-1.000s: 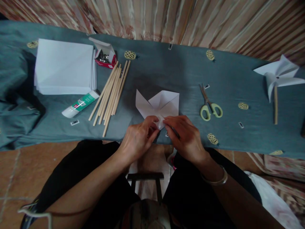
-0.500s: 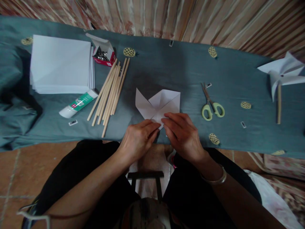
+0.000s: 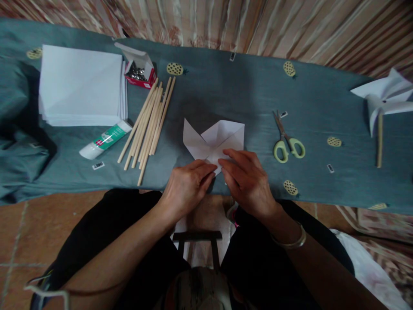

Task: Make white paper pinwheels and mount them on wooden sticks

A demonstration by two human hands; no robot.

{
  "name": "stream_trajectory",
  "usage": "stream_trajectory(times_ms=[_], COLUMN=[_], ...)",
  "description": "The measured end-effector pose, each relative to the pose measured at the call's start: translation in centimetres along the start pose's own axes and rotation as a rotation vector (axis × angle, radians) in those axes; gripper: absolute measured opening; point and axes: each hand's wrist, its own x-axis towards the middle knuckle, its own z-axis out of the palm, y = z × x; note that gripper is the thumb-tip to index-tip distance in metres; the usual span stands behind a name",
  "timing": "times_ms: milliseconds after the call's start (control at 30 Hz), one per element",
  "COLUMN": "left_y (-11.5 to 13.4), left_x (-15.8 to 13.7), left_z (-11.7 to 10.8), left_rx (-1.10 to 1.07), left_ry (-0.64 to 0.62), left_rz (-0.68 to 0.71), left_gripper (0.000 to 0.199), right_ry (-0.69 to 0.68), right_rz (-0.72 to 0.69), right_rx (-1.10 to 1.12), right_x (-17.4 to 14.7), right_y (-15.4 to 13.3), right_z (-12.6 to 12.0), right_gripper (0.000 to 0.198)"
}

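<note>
A white sheet of paper (image 3: 222, 131), cut from its corners and partly folded, lies near the table's front edge. My left hand (image 3: 189, 183) pinches the near part of this paper between thumb and fingers. Against the paper's right side, my right hand (image 3: 247, 181) rests with its fingers bent and its fingertips on the sheet. The two hands almost meet at the near corner, which they partly hide. A flap of the paper stands up at its left.
Wooden sticks (image 3: 148, 125), a glue tube (image 3: 105, 140), a red box of metal pins (image 3: 140, 71) and a paper stack (image 3: 80, 84) are at left. Scissors (image 3: 285, 140) lie right of the hands. A paper pinwheel (image 3: 383, 101) on a stick is at far right.
The fingers of my right hand have shifted very slightly on the paper. Otherwise the hands and the paper stay in place; the view has moved a little.
</note>
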Motion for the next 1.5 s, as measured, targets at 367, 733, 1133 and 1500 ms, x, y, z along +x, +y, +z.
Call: stream_trajectory(times_ms=[367, 733, 1133, 1500], left_y=[-0.1, -0.1, -0.1, 0.0], left_x=[-0.1, 0.0, 0.1, 0.2], left_z=[0.2, 0.1, 0.1, 0.0], left_rx=[0.023, 0.022, 0.027, 0.015], left_ry=[0.003, -0.025, -0.035, -0.044], left_rz=[0.004, -0.013, -0.017, -0.011], left_gripper=[0.017, 0.018, 0.017, 0.019], right_ry=[0.012, -0.036, -0.092, -0.079], right_rz=[-0.018, 0.036, 0.056, 0.014], right_rx=[-0.013, -0.011, -0.078, -0.15], right_x=[0.2, 0.6, 0.7, 1.0], right_y=[-0.1, -0.1, 0.0, -0.2], right_z=[0.0, 0.6, 0.8, 1.3], right_gripper=[0.026, 0.042, 0.04, 0.042])
